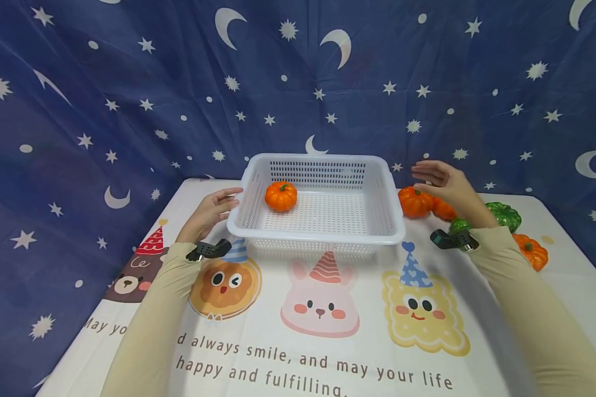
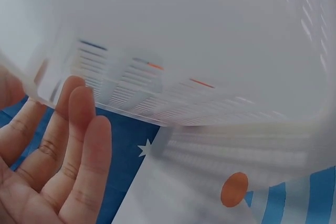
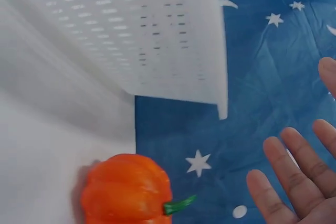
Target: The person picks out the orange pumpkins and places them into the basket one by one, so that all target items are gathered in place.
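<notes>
A white plastic basket [image 1: 318,238] with slotted walls stands at the back of the table, one small orange pumpkin [image 1: 281,197] lying inside on its left. My left hand [image 1: 211,212] is at the basket's left side, fingers nearly straight and lightly bent against or close beside the wall; in the left wrist view its fingers [image 2: 79,145] are near the slotted side. My right hand [image 1: 444,184] hovers to the right of the basket, apart from it, above another orange pumpkin [image 1: 414,203]. Nothing is between its loosely bent fingers [image 3: 294,177].
Right of the basket lie more pumpkins: an orange one [image 1: 443,209] partly behind the right hand, a green one [image 1: 504,216], and another orange one [image 1: 530,251] by the right forearm. A blue star-patterned curtain [image 1: 298,71] hangs behind the printed white tablecloth [image 1: 367,309].
</notes>
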Demonstrator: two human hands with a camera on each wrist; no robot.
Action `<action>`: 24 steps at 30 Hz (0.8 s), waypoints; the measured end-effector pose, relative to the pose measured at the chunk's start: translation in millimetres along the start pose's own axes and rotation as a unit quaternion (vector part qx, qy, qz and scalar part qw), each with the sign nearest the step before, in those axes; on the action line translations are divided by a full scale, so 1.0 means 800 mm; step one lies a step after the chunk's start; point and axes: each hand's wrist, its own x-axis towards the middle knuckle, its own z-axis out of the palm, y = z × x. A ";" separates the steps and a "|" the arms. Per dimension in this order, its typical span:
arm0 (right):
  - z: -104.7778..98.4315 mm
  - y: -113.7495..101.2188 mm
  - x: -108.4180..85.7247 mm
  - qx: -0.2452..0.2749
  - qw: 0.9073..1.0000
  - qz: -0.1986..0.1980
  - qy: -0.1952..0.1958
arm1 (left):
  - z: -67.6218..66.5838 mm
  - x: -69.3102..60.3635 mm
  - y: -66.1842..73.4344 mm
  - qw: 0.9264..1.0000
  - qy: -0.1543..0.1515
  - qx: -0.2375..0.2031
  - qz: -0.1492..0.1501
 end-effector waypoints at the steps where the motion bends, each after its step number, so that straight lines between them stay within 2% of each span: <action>1: 0.001 0.003 0.000 0.004 1.000 0.000 0.006 | 0.000 0.000 0.000 1.000 0.000 0.001 0.001; 16: 0.014 0.034 -0.002 -0.021 0.996 0.042 0.070 | 0.000 0.001 -0.001 1.000 -0.004 -0.002 0.002; 24: 0.018 0.047 0.000 -0.023 0.994 0.062 0.090 | 0.000 -0.002 0.002 1.000 -0.003 0.001 0.001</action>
